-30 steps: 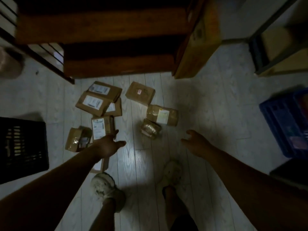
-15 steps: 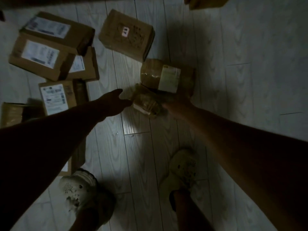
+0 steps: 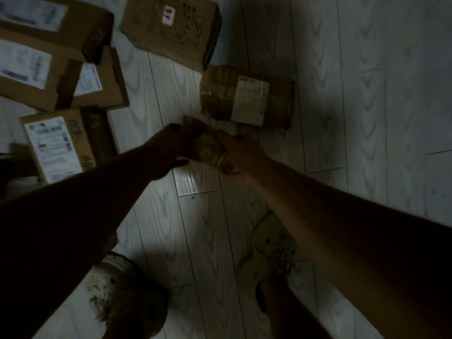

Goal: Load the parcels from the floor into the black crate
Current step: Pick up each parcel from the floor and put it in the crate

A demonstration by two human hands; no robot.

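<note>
One small parcel [image 3: 208, 149] is gripped from both sides: left hand [image 3: 168, 148] curled on its left, right hand [image 3: 241, 152] on its right. A labelled box [image 3: 247, 101] lies just beyond the parcel.

Pale plank floor [image 3: 367, 94], two clogs.
Left clog [image 3: 117, 285] at 7 o'clock, right clog [image 3: 274, 245] at 5 o'clock (both light, perforated), standing apart on wood-grain boards.
</note>
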